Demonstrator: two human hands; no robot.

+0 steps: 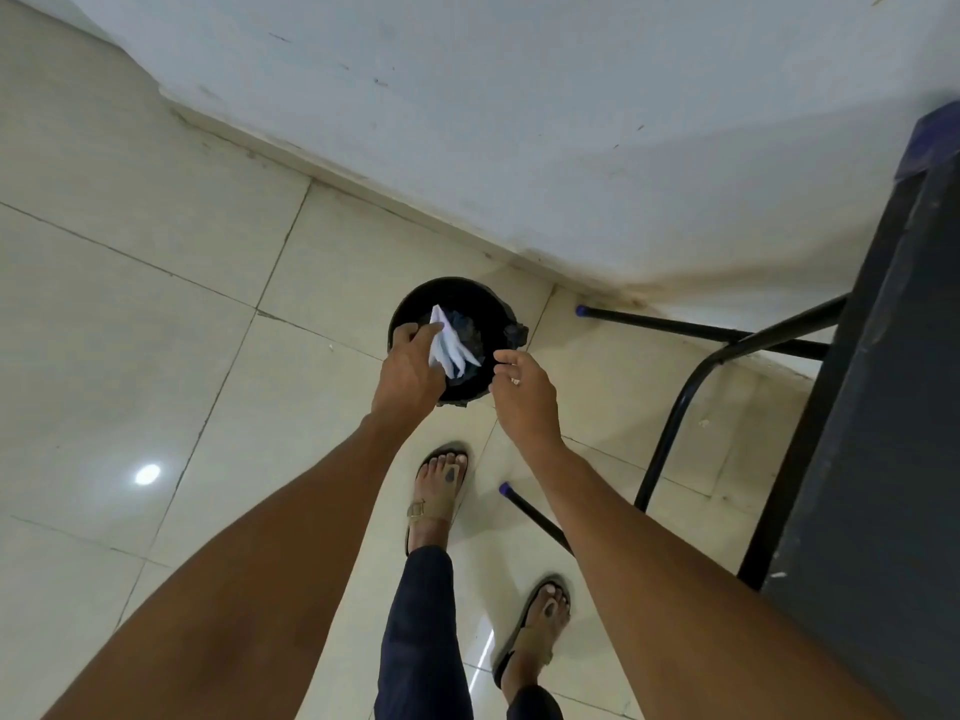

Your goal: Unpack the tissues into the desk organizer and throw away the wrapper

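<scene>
1. A crumpled white wrapper hangs over the open mouth of a round black waste bin, pinched in the left hand, whose grip is closed on its edge.
2. The right hand hovers just beside the bin's rim, its grip loose, fingers slightly parted and holding nothing.
3. The bin stands on a pale tiled floor near the wall, beside the black metal legs of a dark desk; two sandalled feet show below.

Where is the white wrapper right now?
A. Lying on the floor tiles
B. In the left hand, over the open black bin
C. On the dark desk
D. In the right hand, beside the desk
B: the left hand pinches the white wrapper above the black bin; the right hand holds nothing.
</scene>
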